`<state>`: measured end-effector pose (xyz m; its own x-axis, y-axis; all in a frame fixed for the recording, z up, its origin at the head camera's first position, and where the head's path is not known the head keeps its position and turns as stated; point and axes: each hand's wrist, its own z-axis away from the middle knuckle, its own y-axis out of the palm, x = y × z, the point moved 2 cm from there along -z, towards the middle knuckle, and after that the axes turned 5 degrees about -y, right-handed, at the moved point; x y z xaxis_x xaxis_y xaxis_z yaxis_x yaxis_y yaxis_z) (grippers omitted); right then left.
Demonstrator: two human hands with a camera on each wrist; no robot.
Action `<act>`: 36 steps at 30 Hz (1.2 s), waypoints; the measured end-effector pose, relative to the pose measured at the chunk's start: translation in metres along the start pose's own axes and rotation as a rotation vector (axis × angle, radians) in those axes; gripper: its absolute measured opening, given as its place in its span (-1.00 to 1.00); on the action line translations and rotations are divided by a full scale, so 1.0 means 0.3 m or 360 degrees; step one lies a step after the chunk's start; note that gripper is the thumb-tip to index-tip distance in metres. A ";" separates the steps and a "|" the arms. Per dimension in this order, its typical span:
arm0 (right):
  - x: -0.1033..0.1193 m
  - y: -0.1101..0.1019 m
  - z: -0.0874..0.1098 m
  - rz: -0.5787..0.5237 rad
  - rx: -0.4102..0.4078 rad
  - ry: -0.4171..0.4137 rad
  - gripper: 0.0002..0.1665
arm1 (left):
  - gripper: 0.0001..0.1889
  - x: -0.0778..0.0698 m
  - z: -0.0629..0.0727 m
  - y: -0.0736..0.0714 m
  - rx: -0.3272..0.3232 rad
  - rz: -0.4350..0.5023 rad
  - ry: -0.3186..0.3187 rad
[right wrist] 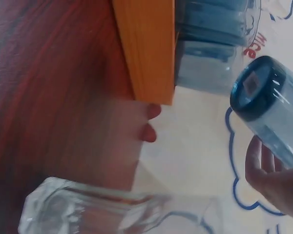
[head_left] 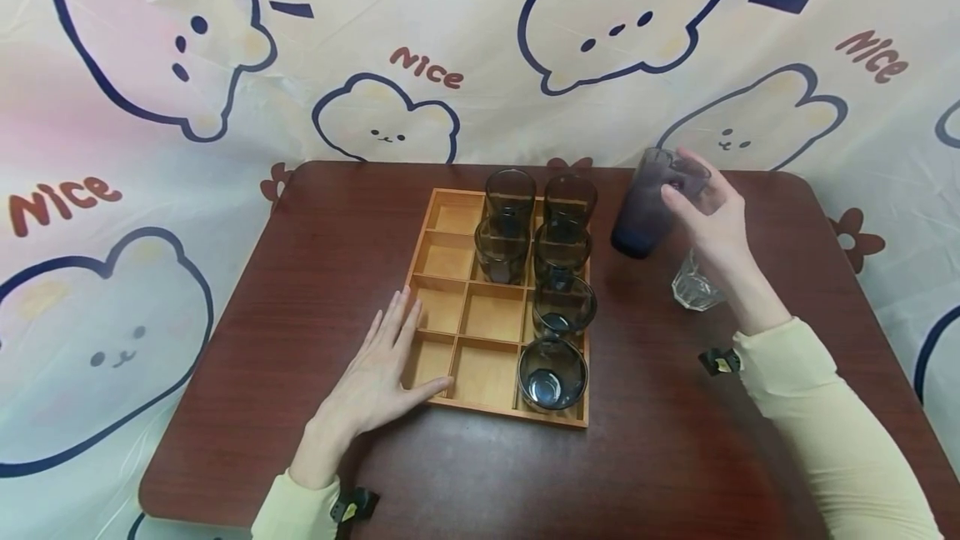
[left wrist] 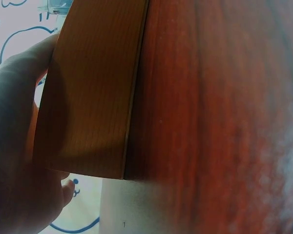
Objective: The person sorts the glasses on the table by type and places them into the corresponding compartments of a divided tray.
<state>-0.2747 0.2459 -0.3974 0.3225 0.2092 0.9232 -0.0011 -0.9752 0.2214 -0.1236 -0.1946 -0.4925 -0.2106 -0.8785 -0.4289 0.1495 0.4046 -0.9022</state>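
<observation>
My right hand (head_left: pixel 716 219) grips a tall blue-tinted glass (head_left: pixel 647 202) by its upper part, tilted above the table to the right of a divided wooden box (head_left: pixel 487 373). In the right wrist view, the thick base of that blue glass (right wrist: pixel 256 90) points toward the box. Along the box's left side lies my left hand (head_left: pixel 378 382), fingers straight and thumb spread over the front-left corner. Several dark tinted glasses (head_left: pixel 552 373) stand in the box, down its right column and in the two back compartments of the middle column.
A clear faceted glass (head_left: pixel 696 286) stands on the table below my right hand, partly hidden by it. The brown table (head_left: pixel 247 340) has rounded corners. A cloth printed with cartoon bears (head_left: pixel 386 119) hangs behind it and at the sides.
</observation>
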 end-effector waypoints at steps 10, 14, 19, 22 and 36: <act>0.060 0.133 0.005 0.0182 -0.0026 -0.0328 -0.32 | 0.27 -0.001 -0.005 0.001 -0.0018 -0.0011 0.0010; 0.090 0.204 0.025 0.0184 0.0077 -0.0367 -0.31 | 0.27 0.001 -0.006 0.002 -0.0013 -0.0018 0.0009; 0.112 0.298 0.052 0.0166 0.0210 -0.0344 -0.26 | 0.27 0.002 -0.005 0.002 -0.0013 -0.0012 0.0010; 0.113 0.351 0.076 0.0182 0.0311 -0.0315 -0.18 | 0.27 0.003 -0.004 0.002 -0.0023 -0.0011 0.0012; -0.002 0.530 0.195 0.0369 0.0938 -0.0218 0.02 | 0.27 0.000 -0.004 0.002 -0.0018 0.0004 0.0007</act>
<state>-0.2197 0.0864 -0.3811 0.4940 0.0153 0.8693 0.4221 -0.8783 -0.2244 -0.1248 -0.1942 -0.4930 -0.2148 -0.8763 -0.4312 0.1393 0.4095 -0.9016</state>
